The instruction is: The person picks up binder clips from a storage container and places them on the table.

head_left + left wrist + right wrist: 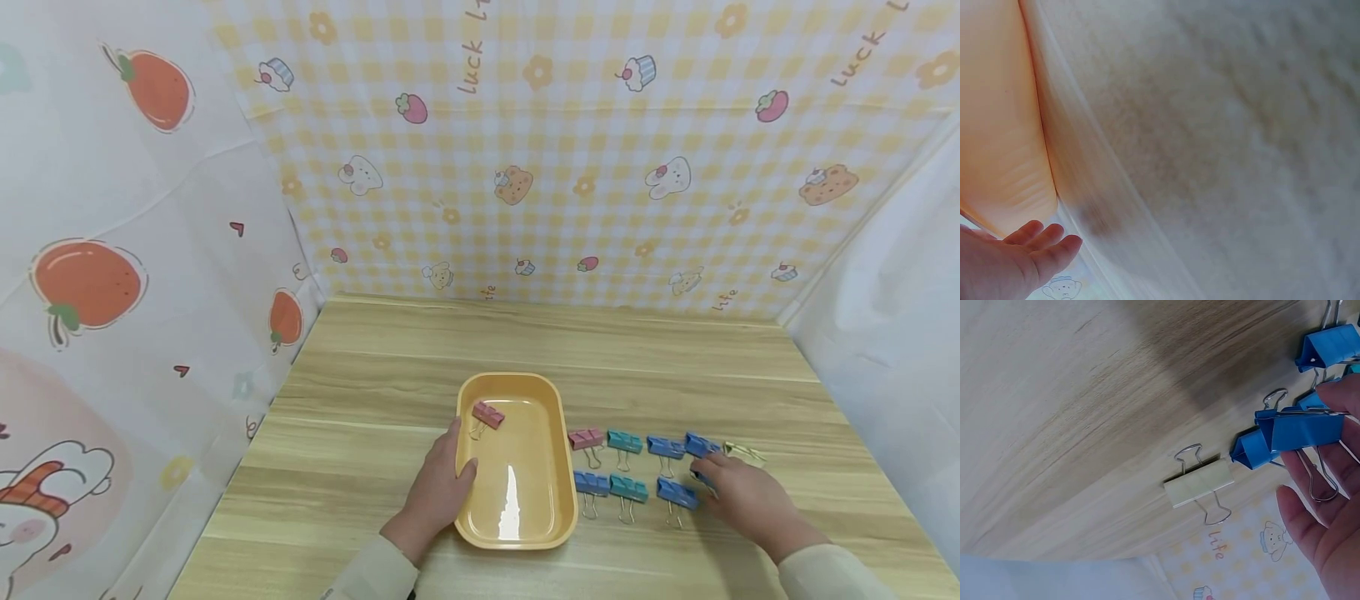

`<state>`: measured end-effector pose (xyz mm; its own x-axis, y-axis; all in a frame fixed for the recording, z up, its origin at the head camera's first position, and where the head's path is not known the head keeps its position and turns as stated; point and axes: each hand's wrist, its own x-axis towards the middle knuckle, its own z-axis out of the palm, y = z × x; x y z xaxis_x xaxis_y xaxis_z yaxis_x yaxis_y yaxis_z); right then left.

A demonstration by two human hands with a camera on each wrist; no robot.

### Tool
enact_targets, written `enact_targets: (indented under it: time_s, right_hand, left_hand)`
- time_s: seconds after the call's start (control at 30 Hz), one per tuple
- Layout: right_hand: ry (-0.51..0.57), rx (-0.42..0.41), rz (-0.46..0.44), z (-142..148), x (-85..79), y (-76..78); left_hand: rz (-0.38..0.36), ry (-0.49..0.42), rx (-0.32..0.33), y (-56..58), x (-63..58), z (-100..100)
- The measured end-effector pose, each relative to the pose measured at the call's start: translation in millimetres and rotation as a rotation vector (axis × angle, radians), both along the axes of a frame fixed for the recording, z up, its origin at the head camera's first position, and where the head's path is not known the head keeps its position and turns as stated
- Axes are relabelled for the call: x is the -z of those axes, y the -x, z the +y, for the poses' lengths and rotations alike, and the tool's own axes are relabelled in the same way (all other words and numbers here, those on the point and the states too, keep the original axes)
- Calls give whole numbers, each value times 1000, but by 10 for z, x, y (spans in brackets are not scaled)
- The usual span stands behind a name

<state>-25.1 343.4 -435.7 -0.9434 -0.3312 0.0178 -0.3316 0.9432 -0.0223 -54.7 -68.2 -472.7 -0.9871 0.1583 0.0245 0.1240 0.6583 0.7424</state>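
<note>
A yellow tray point(517, 537) lies on the table with one pink binder clip point(488, 415) inside. My left hand point(435, 483) holds its left side, thumb over the rim and fingers along the outer wall. On the right, my right hand point(750, 504) pinches a blue binder clip point(1307, 432) between thumb and fingers. Close behind that clip sits another blue binder clip point(702, 444), and beside it a pale yellow binder clip point(1199, 482). A further blue binder clip point(677, 493) lies left of the right hand.
Between the tray and the right hand lie two rows of binder clips, among them a pink one point(586, 438), a teal one point(628, 488) and a blue one point(592, 483). A patterned cloth point(555, 225) stands behind the wooden table point(390, 350), with white cloth at both sides.
</note>
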Motion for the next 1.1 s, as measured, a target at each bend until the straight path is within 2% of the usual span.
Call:
enact_targets:
  time_s: [0.33, 1.1]
  right_hand:
    - [-34, -88, 82, 26, 53, 19]
    - [-102, -84, 76, 16, 190, 34]
  left_hand:
    - [7, -1, 4, 6, -9, -6]
    - [-4, -1, -4, -1, -17, 4]
